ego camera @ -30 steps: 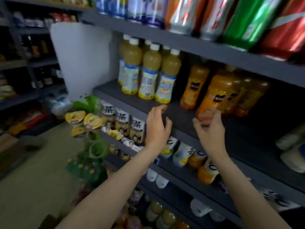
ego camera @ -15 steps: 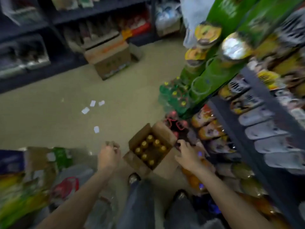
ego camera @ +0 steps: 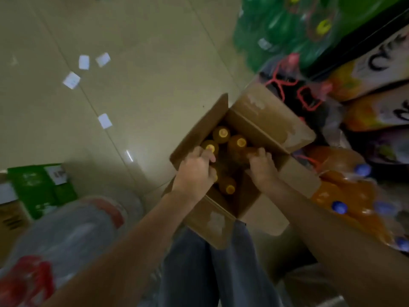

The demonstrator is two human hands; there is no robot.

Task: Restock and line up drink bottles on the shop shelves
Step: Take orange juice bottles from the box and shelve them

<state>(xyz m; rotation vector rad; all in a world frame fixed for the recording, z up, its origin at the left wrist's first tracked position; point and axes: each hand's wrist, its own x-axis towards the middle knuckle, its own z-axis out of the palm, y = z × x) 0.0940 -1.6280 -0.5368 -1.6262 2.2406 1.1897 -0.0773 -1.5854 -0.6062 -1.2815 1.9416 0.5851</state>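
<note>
Both grips in carton [ego camera: 269, 120], left hand [ego camera: 195, 171], right hand [ego camera: 262, 166], among orange bottles [ego camera: 236, 144]

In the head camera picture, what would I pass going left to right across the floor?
Green box → white paper slips → left hand → cardboard box → right hand → blue-capped orange bottles.

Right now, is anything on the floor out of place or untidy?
Yes. Four small white paper slips lie scattered on the floor tiles, left of the open cardboard box of orange bottles. They look dropped, loose litter in the aisle.
</note>
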